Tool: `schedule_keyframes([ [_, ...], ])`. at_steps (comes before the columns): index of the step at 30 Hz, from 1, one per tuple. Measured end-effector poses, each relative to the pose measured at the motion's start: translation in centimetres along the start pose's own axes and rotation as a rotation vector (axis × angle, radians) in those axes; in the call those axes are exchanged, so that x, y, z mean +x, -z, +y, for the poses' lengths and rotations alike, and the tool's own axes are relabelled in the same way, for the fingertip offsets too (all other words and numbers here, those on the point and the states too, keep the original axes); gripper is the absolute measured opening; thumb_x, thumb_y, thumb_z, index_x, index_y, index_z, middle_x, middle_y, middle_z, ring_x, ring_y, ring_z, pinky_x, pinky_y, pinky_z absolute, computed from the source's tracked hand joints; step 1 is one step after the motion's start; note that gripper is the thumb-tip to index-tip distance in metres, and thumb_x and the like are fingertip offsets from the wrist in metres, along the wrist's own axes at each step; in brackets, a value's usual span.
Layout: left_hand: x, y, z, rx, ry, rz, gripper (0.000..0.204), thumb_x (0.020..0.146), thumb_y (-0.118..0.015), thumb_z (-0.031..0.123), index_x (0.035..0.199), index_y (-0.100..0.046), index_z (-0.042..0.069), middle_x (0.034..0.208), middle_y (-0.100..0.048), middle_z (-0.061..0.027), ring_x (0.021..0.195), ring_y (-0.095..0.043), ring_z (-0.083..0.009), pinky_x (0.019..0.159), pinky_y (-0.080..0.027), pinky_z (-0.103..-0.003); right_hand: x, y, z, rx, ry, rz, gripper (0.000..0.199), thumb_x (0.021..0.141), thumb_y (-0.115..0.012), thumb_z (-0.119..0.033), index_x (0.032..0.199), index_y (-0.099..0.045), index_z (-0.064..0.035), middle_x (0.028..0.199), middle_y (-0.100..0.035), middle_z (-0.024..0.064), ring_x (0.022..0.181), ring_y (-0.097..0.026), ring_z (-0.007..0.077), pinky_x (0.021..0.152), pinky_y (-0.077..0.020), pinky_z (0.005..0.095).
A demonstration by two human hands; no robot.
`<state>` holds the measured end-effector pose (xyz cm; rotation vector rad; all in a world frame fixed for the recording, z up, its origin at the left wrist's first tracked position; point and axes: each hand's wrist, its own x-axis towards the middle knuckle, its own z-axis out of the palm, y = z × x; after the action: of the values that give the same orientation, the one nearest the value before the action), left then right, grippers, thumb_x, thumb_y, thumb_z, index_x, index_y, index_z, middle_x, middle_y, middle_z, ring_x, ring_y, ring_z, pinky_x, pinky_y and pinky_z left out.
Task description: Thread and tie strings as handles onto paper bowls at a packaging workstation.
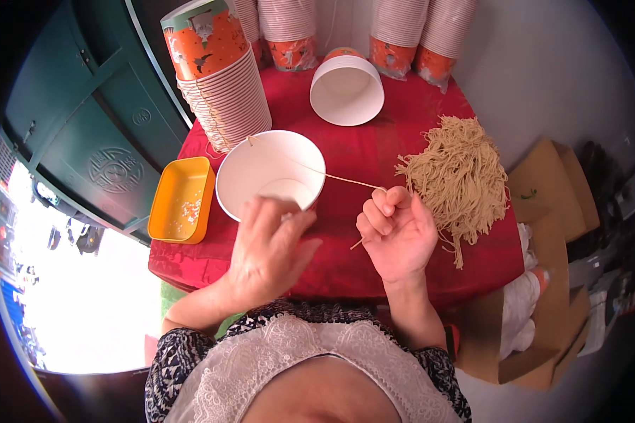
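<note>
Location: the white paper bucket [257,173] stands at the near left of the table, with its opening turned up toward the wearer. A tan cord [353,182] runs from the bucket's far-left rim, across the opening, to the right hand [398,233].

Hand state: the fingers of the right hand are curled closed on the cord, and a short tail emerges below them. The left hand [268,243] is at the bucket's near rim; it is blurred, so whether it grips the rim cannot be told.

Handling: the bucket is probably light, thin-walled and easily dented under pressure. Support it by the rim or outer wall, without squeezing. The cord appears soft, limp and pliable, with little risk of slipping; pinch it close to the end.

Adjacent items: a yellow tray [183,180] of small pale pieces, too small to identify, sits left of the bucket. A loose bundle of cords [458,180] lies at the right. A nested bucket stack [226,88] rises at the far left; another bucket [346,92] lies tipped at the far side, before plastic-wrapped stacks [289,32].

Surface and room: a red cloth [374,141] covers the table. A dark green door [106,127] stands left, and an open cardboard box [552,187] right, beside a grey wall [550,70]
</note>
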<state>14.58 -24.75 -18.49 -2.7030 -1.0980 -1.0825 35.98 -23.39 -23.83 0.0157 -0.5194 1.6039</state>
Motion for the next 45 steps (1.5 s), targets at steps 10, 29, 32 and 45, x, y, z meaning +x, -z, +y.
schedule_keyframes([
  [10, -1.2, -5.3, 1.2, -0.398, 0.079, -0.051, 0.021, 0.078, -0.079, 0.008, 0.09, -0.063, 0.002, 0.071, -0.06, -0.0119, 0.061, -0.064, -0.0298, 0.052, -0.049, -0.038, -0.4, 0.0, 1.4, 0.102, -0.012, -0.038, 0.037, 0.102, -0.04, -0.032, 0.095, -0.064, -0.0047, 0.084, -0.051, 0.0026, 0.064, -0.041, 0.0136, 0.062, -0.0363, 0.0289],
  [29, 0.6, 0.9, -0.6, -0.262, 0.036, -0.303, 0.012, 0.079, -0.07, 0.005, 0.079, -0.058, 0.003, 0.069, -0.061, -0.0112, 0.064, -0.064, -0.0323, 0.055, -0.051, -0.042, -1.9, -1.3, 2.1, -1.457, 0.211, -0.304, 0.009, 0.083, -0.071, 0.004, 0.089, -0.065, 0.0024, 0.077, -0.066, 0.0101, 0.062, -0.062, 0.0158, 0.054, -0.0469, 0.0283],
  [32, 0.9, 2.0, -1.5, -0.321, 0.181, -0.166, 0.009, 0.081, -0.073, 0.004, 0.082, -0.064, 0.003, 0.07, -0.064, -0.0138, 0.064, -0.066, -0.0322, 0.057, -0.052, -0.039, -1.6, -1.5, 2.8, -1.465, 0.287, -0.26, 0.009, 0.081, -0.072, 0.004, 0.082, -0.064, 0.0014, 0.068, -0.062, 0.0085, 0.055, -0.058, 0.0146, 0.049, -0.0435, 0.0282],
  [45, 2.2, 2.9, -5.6, -0.213, 0.315, -0.127, 0.008, 0.09, -0.062, 0.001, 0.096, -0.068, -0.002, 0.087, -0.068, -0.0125, 0.079, -0.068, -0.0235, 0.067, -0.052, -0.032, -0.4, -0.9, 5.4, -1.585, 0.353, -0.19, 0.017, 0.08, -0.069, 0.006, 0.073, -0.055, -0.0003, 0.06, -0.053, 0.0081, 0.048, -0.052, 0.0148, 0.045, -0.0386, 0.0287],
])
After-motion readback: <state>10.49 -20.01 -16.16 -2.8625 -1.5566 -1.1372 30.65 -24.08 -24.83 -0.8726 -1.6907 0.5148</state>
